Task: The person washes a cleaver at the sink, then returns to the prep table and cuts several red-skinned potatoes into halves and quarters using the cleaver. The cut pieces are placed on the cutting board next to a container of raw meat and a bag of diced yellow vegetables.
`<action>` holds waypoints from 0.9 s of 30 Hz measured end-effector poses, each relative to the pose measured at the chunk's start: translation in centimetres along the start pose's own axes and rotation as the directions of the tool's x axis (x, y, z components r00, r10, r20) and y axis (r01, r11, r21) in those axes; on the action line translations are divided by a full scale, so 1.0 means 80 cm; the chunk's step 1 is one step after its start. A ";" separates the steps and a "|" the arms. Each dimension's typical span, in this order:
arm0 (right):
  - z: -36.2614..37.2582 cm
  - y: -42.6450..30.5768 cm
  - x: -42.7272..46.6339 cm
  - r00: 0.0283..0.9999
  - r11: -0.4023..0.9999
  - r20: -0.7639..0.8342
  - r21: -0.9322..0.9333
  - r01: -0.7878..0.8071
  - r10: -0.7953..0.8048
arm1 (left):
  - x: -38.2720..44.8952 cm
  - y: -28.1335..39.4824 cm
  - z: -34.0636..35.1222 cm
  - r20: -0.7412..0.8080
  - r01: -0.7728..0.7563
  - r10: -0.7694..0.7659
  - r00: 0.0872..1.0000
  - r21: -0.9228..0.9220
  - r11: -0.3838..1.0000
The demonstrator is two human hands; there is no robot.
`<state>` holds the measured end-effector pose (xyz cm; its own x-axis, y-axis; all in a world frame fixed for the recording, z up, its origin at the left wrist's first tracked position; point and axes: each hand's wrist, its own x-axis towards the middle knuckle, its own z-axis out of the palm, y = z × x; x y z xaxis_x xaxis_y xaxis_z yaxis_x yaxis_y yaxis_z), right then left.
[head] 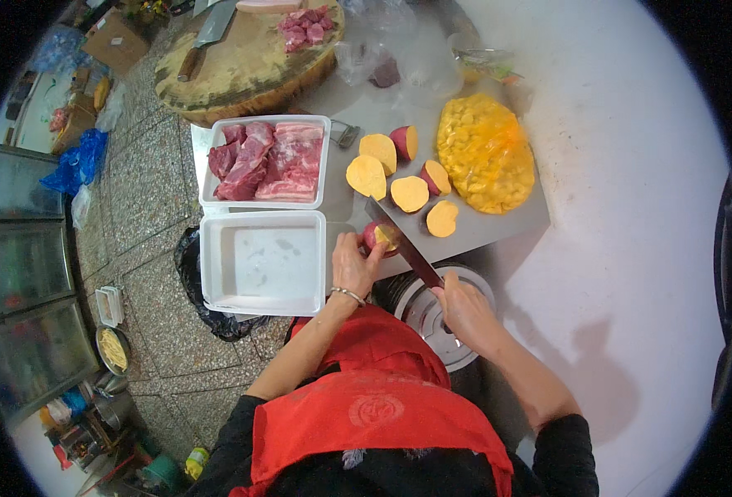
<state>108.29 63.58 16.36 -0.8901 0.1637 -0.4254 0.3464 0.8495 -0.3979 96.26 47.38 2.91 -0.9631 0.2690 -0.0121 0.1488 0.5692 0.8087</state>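
Observation:
My left hand (354, 264) holds a purple-skinned sweet potato (371, 236) by its side, at the near edge of the grey table (341, 214). Its cut yellow flesh shows beside the blade. In my right hand (465, 310) is the handle of a kitchen knife (406, 248), its blade slanting up and left against the sweet potato. Whether the edge is in the flesh I cannot tell. Just beyond lie several cut sweet potato pieces (410, 194), most with the yellow face up. An empty white plastic tub (263, 304) stands left of my left hand.
Behind that tub is another white tub (326, 163) holding raw meat (248, 163). A round wooden chopping block (235, 81) bears a cleaver (215, 28) and diced meat (305, 28). A bag of yellow chunks (485, 155) lies at the right. Below the table edge sits a round metal lid (428, 323).

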 end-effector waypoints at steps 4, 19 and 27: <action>0.009 0.003 -0.005 0.999 1.000 -0.029 -0.020 -0.014 0.014 | 0.033 0.052 -0.062 0.062 0.100 -0.099 0.993 -0.019 0.995; 0.022 0.002 -0.017 0.999 0.999 -0.044 -0.009 -0.031 0.031 | 0.124 0.167 -0.030 0.367 -0.742 0.646 0.669 0.277 0.611; 0.034 0.009 -0.012 0.986 0.999 -0.164 -0.010 0.033 -0.034 | 0.096 0.156 -0.015 0.556 -0.800 0.606 0.570 0.204 0.565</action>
<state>110.19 62.66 14.32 -0.9380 0.2144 -0.2723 0.3137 0.8594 -0.4037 90.40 55.59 13.62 -0.3338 0.9296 0.1560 0.8998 0.2649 0.3467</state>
